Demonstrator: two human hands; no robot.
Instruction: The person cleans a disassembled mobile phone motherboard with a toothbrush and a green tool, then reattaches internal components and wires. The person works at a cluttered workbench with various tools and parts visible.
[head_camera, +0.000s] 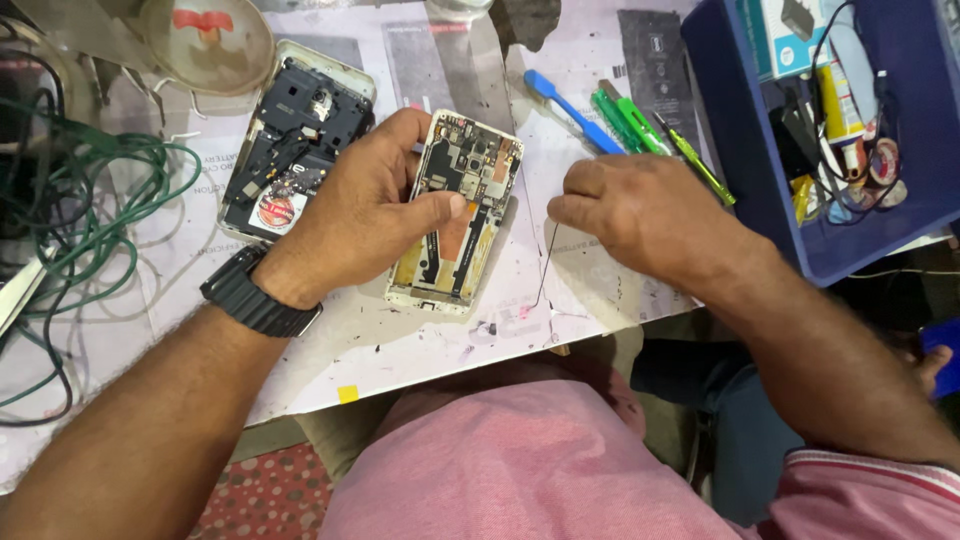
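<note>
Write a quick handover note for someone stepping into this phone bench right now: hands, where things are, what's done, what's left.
Left hand: steadies the opened phone flat on the table, thumb on its board.
Right hand: fingers pinched on a thin black wire beside the phone.
Second opened phone lies at far left; green tools and blue tool behind the right hand.
Done: back cover off, board exposed.
Left: phone not reassembled.

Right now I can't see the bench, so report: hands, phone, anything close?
Left hand grips the opened phone. Right hand pinches a thin black wire beside it. Second phone lies just behind.
</note>
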